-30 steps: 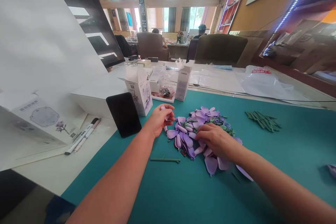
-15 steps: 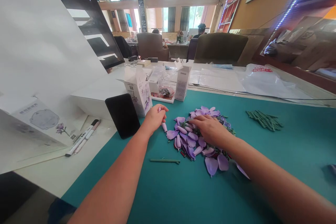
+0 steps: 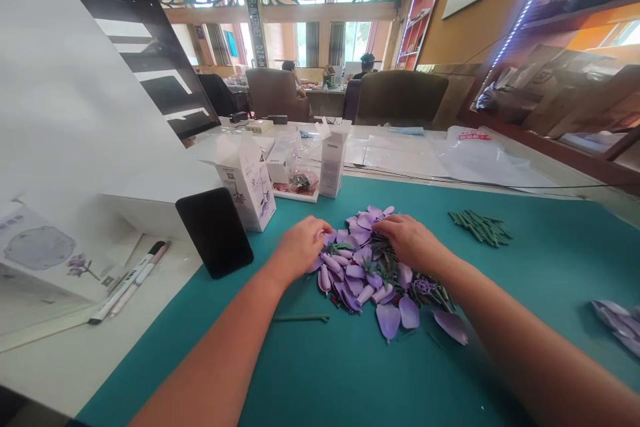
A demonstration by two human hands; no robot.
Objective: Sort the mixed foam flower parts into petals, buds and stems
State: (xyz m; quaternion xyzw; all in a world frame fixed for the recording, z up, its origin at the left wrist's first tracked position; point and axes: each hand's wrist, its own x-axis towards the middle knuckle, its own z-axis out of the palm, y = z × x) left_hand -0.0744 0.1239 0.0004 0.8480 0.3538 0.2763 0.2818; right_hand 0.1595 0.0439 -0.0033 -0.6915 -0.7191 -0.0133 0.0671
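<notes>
A heap of purple plastic flower petals (image 3: 356,271), mixed with green leaf pieces, lies between my hands. My left hand (image 3: 301,248) is at the heap's left edge, thumb and fingers closed on a small purple petal that is mostly hidden. On the far right side of the heap, my right hand (image 3: 414,241) has its fingers curled down among the petals; what is between the fingertips is hidden. Close to my left forearm lies a thin green stem (image 3: 305,317). A few larger petals (image 3: 388,321) rest at the near edge of the heap.
Green stems (image 3: 481,227) form a bundle on the right of the green mat (image 3: 400,383). A black tablet (image 3: 215,232), a printed box (image 3: 249,185) and a narrower box (image 3: 332,160) stand at the left and back. Two markers (image 3: 131,280) lie at left; a purple bundle (image 3: 620,325) is far right.
My left hand has moved right to the edge of the heap. The right hand has drawn its fingers in at the heap's far side. The view has turned slightly right.
</notes>
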